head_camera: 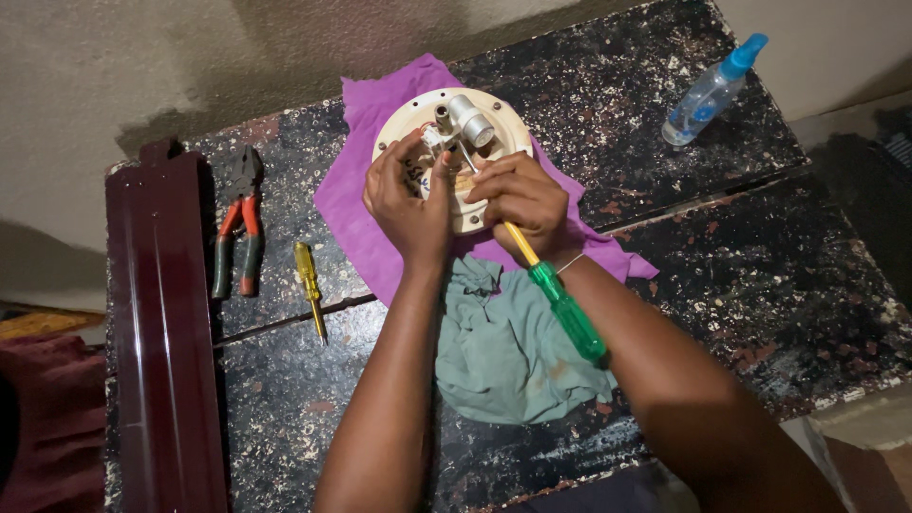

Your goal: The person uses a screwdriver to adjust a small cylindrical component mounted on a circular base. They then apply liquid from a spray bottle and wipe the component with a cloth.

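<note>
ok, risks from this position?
1. The right hand grips the green-handled screwdriver down on its shaft, and the left hand's fingers sit right beside the tip: a slip could jab them.
2. The cream round disc rests on a loose purple cloth, so it might shift under pressure.
3. Any small part coming loose could get lost in the cloth folds or on the speckled black table.

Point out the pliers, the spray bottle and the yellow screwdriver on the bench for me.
pliers (238, 235): head view, on the red and green handles.
spray bottle (701, 98): head view, on the clear body.
yellow screwdriver (306, 271): head view, on the yellow handle.
</note>
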